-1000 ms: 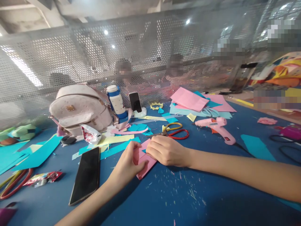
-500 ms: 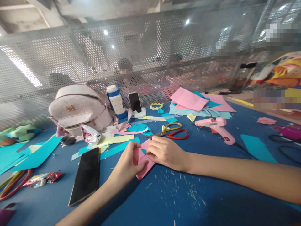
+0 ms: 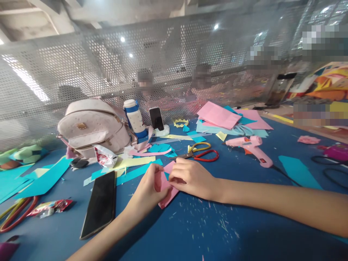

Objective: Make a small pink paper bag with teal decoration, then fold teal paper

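A small piece of pink paper (image 3: 169,198) is held between both hands just above the blue table (image 3: 217,232). My left hand (image 3: 149,186) grips its left side, with the thumb lying over the paper. The fingers of my right hand (image 3: 191,178) are curled down on its right edge; their tips are partly hidden. Right behind the hands lie scissors (image 3: 206,155) with red and yellow handles. A black phone (image 3: 99,204) rests to the left of my left hand.
A pink glue gun (image 3: 251,145) lies to the right, its cord trailing. Behind are a pale backpack (image 3: 92,127), a bottle (image 3: 136,121), a propped phone (image 3: 156,119) and pink sheets (image 3: 219,115). Coloured paper strips, a candy wrapper (image 3: 51,207) and more scissors (image 3: 20,215) are at left.
The blue gap seen between the fingers is now covered by pink paper, as the paper's folds have shifted slightly. Both hands keep nearly the same place.
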The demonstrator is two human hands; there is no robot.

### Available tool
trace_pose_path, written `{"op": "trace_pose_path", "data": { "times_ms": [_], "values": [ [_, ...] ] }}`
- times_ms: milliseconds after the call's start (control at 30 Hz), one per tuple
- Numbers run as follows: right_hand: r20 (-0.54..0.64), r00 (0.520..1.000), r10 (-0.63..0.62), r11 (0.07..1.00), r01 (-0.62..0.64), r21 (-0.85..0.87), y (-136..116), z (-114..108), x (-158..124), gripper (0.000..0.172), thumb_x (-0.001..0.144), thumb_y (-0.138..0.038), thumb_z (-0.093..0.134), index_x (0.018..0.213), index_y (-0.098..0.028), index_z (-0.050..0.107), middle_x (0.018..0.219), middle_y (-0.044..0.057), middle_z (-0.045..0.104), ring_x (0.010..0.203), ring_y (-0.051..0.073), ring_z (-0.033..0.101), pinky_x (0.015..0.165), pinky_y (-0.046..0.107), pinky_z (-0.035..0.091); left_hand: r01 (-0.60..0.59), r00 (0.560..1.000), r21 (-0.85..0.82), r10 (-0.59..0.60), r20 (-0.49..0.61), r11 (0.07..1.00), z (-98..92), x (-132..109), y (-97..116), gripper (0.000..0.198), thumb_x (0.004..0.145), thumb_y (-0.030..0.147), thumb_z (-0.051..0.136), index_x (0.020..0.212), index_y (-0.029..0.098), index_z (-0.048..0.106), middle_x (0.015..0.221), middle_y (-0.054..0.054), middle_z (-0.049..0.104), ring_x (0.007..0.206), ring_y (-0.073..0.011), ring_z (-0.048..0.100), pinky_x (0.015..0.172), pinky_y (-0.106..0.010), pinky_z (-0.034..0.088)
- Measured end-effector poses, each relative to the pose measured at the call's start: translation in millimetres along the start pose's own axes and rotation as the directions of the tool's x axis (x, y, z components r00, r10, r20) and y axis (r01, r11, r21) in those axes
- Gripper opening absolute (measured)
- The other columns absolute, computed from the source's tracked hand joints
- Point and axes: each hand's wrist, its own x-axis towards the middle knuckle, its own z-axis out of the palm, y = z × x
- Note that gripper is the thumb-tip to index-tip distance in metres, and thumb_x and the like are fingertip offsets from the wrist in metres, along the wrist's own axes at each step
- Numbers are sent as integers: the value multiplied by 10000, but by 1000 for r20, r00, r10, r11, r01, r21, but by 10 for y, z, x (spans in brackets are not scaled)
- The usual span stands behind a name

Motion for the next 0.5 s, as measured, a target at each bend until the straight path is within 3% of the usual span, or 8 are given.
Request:
{"op": "trace_pose_path", "data": {
  "times_ms": [167,367,500],
  "values": [
    [26,990,135,976,-138,166,25,-160,85,51,857,-163,640,846,-189,682,761,-12,612,787,144,504,714,266,408,30,1000,-18,-30,-3,999,-9,1,35,394,698,190,654,1032,234,450,1016,-32,592,1010,-228,594,838,-374,471],
    [165,984,67,986,-91,143,146,-210,143,337,809,-229,727,1141,-257,683,1061,42,584,992,196,486,852,333,423,66,998,13,-66,9,998,-18,-3,70,439,722,210,644,1077,226,385,1144,-64,548,1076,-230,551,881,-378,441],
    [232,969,81,982,-117,146,184,-169,134,406,783,-315,755,1179,-278,673,1075,55,559,1017,217,474,871,360,430,50,998,10,-51,28,999,-17,10,49,435,728,249,651,1069,225,382,1151,-69,535,1083,-233,539,891,-386,435]
  ]
}}
